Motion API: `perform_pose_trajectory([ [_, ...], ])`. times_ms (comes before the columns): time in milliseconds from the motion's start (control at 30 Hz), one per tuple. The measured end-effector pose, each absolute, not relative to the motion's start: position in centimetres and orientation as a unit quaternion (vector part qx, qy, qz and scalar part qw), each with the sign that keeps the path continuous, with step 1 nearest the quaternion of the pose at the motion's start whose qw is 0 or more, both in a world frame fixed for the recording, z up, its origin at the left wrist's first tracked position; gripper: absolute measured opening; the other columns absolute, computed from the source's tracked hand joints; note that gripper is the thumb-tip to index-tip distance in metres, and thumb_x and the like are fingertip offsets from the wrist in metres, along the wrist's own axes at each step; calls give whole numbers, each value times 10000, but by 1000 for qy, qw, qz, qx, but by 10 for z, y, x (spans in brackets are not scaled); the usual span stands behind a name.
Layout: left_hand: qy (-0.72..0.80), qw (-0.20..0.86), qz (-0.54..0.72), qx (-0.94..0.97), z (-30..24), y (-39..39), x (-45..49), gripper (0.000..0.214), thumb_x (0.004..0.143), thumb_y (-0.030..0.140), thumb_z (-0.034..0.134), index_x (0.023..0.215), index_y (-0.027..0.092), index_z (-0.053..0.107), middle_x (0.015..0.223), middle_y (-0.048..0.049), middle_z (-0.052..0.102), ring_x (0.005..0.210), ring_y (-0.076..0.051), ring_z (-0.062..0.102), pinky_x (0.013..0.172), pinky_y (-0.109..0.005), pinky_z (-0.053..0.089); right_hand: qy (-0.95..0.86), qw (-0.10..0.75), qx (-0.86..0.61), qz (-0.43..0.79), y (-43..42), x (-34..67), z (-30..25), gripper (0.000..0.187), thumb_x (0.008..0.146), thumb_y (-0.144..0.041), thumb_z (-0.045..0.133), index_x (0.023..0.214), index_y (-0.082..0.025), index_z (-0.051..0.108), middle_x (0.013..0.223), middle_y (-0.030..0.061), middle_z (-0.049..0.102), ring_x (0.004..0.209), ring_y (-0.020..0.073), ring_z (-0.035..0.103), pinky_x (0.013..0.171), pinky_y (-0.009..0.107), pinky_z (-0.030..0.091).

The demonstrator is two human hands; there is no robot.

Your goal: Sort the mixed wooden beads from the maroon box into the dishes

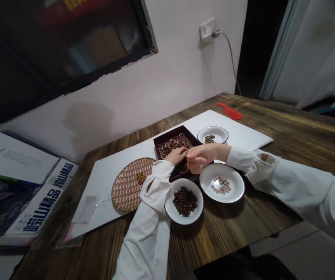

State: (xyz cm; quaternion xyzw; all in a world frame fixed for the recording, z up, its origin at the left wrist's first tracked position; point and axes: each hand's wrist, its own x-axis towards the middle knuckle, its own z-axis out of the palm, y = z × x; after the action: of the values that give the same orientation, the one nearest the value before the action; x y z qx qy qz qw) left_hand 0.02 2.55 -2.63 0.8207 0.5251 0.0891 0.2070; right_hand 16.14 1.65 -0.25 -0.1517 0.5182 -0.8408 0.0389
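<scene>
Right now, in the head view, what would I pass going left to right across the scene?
Printed packaging, clear plastic pouch, round woven tray, white plate of dark beads, white plate of pale beads

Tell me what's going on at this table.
A person's left hand rests over a dark tray of mixed beads, with the right hand close beside it, fingers drawn together. Nearby, one white plate holds dark beads, another holds paler beads, and a round woven mat holds a few more.

tray (164,140): dark maroon | woven mat (123,190): tan stripes, green rim | sleeves (148,241): white
</scene>
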Motion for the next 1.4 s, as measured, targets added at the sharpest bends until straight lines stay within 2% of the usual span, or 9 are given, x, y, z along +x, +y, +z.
perform_pose_trajectory([
  [200,531,220,101,812,-20,21,2,202,851,178,449,954,142,619,1059,-73,674,981,-200,603,900,-313,447,522,52,-146,-838,18,161,-5,525,917,-378,448,466,-122,373,485,-35,288,481,64,312,526,213,302],
  [400,528,228,103,812,-19,20,2,168,840,181,458,907,155,611,1039,-55,676,973,-186,602,908,-300,444,529,55,-129,-837,17,161,-4,537,894,-400,491,447,-122,384,470,-35,299,472,64,315,517,217,300],
  [767,526,230,113,811,-21,21,1,173,841,187,457,908,155,613,1035,-55,675,969,-182,600,905,-294,444,522,52,-144,-839,18,161,-6,516,921,-370,453,469,-137,366,449,-44,291,456,68,298,517,218,302],
  [1033,529,224,114,811,-25,23,2,203,858,181,438,953,137,612,1077,-77,666,983,-188,589,915,-279,426,503,59,-103,-856,18,159,-6,507,888,-387,511,493,-146,304,468,-48,289,471,64,317,517,207,318],
  [1233,526,235,131,807,-30,27,-1,199,865,186,441,936,128,618,1030,-78,670,970,-191,578,896,-203,403,500,52,-115,-857,15,160,-3,467,915,-349,475,532,-163,284,486,-61,274,451,59,291,489,189,318],
  [1400,512,252,140,809,-43,36,-6,150,829,182,501,913,138,617,985,-60,671,953,-203,569,897,-231,410,506,45,-92,-856,17,157,-3,498,944,-366,408,510,-163,272,457,-71,213,426,49,221,469,180,297],
])
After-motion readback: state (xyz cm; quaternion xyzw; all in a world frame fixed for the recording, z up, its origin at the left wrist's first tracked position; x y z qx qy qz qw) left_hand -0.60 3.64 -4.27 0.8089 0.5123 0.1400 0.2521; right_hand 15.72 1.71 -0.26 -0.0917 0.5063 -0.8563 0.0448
